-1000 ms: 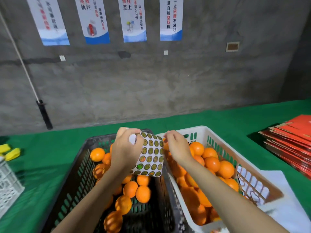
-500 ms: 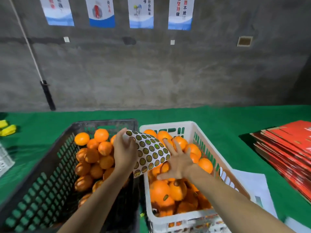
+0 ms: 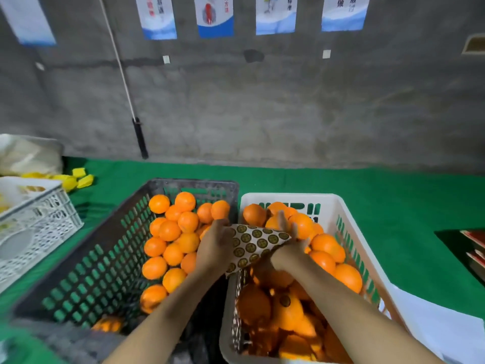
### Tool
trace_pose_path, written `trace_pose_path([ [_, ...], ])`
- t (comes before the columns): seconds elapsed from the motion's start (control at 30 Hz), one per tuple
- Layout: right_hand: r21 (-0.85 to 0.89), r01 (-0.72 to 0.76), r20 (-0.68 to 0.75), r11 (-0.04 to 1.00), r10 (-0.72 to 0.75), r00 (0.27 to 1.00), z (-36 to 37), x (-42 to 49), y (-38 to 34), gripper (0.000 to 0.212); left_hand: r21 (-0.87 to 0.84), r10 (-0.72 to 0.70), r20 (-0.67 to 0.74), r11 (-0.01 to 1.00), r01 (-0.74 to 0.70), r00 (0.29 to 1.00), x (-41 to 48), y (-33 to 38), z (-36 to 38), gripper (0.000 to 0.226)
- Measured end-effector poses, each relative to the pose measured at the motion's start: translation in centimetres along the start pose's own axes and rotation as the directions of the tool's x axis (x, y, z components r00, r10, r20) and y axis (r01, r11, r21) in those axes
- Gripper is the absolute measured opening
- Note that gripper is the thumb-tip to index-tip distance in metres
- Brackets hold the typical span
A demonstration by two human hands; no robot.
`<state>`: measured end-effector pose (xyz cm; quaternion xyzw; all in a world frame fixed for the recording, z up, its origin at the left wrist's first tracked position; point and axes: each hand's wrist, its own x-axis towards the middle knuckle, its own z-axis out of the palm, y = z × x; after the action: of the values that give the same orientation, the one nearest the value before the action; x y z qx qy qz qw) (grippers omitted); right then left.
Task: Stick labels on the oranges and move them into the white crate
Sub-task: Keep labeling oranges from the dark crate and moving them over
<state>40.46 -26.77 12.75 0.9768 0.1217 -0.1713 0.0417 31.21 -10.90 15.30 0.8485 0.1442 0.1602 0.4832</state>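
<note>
Lower centre, the left hand pinches the label sheet by its edge. The right hand holds its fingers straight, slightly spread, over oranges in the white crate.

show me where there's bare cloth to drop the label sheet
Bare cloth lies behind the black crate and white crate to the wall, and right of the white crate up to the red stack. Crowded: both crates hold oranges; a lattice crate and yellow pieces fill the left.
</note>
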Motion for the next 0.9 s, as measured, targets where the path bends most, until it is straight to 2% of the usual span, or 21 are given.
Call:
trace_pose_path([
  [0.07, 0.039, 0.058, -0.007, 0.998, -0.058, 0.998, -1.2, -0.3, 0.3, 0.100, 0.053, 0.035, 0.021, 0.998, -0.036, 0.999, -0.3, 0.0, 0.0, 0.031],
  [0.13, 0.096, 0.119, 0.051, 0.988, -0.124, 0.991, -2.7, -1.3, 0.8, 0.097, 0.114, 0.080, 0.027, 0.990, -0.082, 0.996, -0.8, 0.1, -0.1, 0.032],
  [0.2, 0.184, 0.233, 0.109, 0.955, -0.255, 0.961, -3.8, -3.2, 1.7, 0.074, 0.131, 0.105, 0.010, 0.986, -0.105, 0.994, -1.2, 0.4, -0.2, 0.032],
  [0.3, 0.325, 0.420, -0.045, 0.847, -0.430, 0.902, -3.8, -5.4, 3.8, 0.026, 0.132, 0.163, -0.015, 0.978, -0.160, 0.986, -1.3, 0.4, -0.1, 0.031],
  [0.4, 0.300, 0.494, -0.063, 0.816, -0.500, 0.864, -3.0, -6.7, 5.6, 0.042, 0.113, 0.205, -0.005, 0.973, -0.203, 0.979, -0.7, 0.2, 0.1, 0.030],
  [0.47, 0.310, 0.566, -0.151, 0.764, -0.548, 0.823, -2.0, -7.2, 6.2, 0.031, 0.067, 0.174, -0.023, 0.983, -0.172, 0.985, 0.0, 0.5, 0.5, 0.031],
  [0.53, 0.317, 0.616, -0.347, 0.721, -0.516, 0.783, -1.5, -6.9, 6.7, 0.022, -0.042, 0.129, -0.055, 0.991, -0.131, 0.990, 0.6, 1.2, 1.3, 0.031],
  [0.6, 0.327, 0.590, -0.542, 0.738, -0.365, 0.757, -1.8, -5.9, 6.5, 0.022, -0.151, 0.095, -0.093, 0.983, -0.108, 0.991, 1.1, 1.9, 2.1, 0.027],
  [0.67, 0.423, 0.540, -0.606, 0.728, -0.216, 0.766, -2.7, -4.7, 5.7, 0.017, -0.233, 0.053, -0.155, 0.968, -0.089, 0.986, 1.5, 2.5, 2.6, 0.022],
  [0.73, 0.461, 0.463, -0.545, 0.757, -0.170, 0.821, -3.6, -3.3, 5.2, 0.028, -0.285, 0.020, -0.210, 0.955, -0.081, 0.978, 1.9, 2.8, 2.6, 0.023],
  [0.83, 0.412, 0.395, -0.370, 0.821, -0.246, 0.896, -3.9, -1.4, 4.4, 0.055, -0.261, 0.052, -0.215, 0.959, -0.108, 0.975, 2.3, 2.2, 2.4, 0.031],
  [0.9, 0.375, 0.359, -0.223, 0.854, -0.293, 0.930, -3.4, -0.4, 3.8, 0.062, -0.280, 0.035, -0.236, 0.954, -0.103, 0.971, 2.6, 1.4, 2.5, 0.034],
])
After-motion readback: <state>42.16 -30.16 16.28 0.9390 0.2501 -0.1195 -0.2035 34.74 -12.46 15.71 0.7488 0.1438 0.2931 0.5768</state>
